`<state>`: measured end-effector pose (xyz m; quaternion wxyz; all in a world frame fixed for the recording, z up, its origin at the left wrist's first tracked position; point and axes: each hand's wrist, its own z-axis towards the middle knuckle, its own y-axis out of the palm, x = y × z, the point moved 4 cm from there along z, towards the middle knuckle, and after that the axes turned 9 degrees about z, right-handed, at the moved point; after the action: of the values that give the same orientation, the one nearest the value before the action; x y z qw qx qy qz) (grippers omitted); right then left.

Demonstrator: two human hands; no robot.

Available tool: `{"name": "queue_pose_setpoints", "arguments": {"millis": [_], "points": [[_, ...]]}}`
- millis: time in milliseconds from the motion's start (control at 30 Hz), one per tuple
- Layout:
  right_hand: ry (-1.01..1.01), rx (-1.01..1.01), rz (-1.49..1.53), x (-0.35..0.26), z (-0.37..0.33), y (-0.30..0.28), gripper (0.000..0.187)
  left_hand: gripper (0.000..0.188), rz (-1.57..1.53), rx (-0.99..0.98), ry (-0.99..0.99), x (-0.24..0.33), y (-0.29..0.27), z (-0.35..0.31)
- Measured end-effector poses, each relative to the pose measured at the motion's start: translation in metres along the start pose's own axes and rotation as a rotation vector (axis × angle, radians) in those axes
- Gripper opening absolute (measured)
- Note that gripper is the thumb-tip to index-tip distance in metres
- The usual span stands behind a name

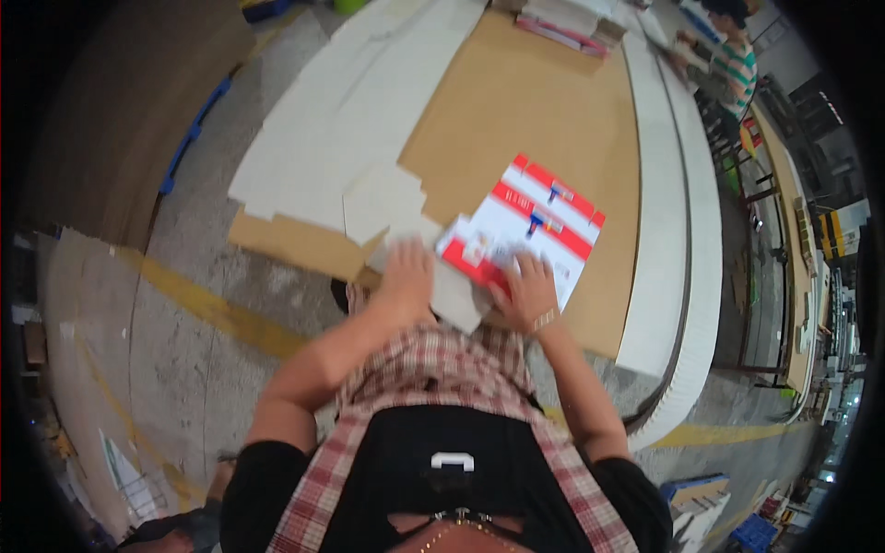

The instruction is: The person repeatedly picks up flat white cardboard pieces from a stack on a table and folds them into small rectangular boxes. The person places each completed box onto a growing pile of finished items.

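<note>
A red and white printed cardboard sheet (562,217) with small blue pictures lies on the brown board near me. My right hand (533,290) rests on its near edge, fingers spread and holding nothing. To the left, my left hand (408,276) lies flat with fingers stretched out, slightly blurred, over a plain grey-white cardboard piece (456,297). That piece reaches toward my lap, and part of it is hidden under the printed sheet. Beyond my left hand sits another plain cardboard blank (378,203) with a notched edge.
Brown board (535,101) covers the worktop, with large pale sheets (341,101) at left and a long white strip stack (678,230) at right. A stack of printed cardboard (567,28) stands at the far end. A person in a striped top (733,69) works at far right.
</note>
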<state>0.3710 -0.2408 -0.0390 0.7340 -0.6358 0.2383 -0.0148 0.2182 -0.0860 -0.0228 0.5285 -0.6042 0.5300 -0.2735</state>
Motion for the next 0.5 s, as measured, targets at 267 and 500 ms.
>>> {"name": "queue_pose_setpoints", "arguments": {"millis": [267, 500], "points": [[-0.105, -0.080, -0.124, 0.006, -0.023, 0.030, 0.058, 0.086, -0.188, 0.579, 0.279, -0.014, 0.052, -0.015], [-0.096, -0.078, -0.082, -0.001, -0.026, 0.022, 0.054, 0.077, -0.062, 0.503, 0.319, -0.009, 0.041, -0.013]]}}
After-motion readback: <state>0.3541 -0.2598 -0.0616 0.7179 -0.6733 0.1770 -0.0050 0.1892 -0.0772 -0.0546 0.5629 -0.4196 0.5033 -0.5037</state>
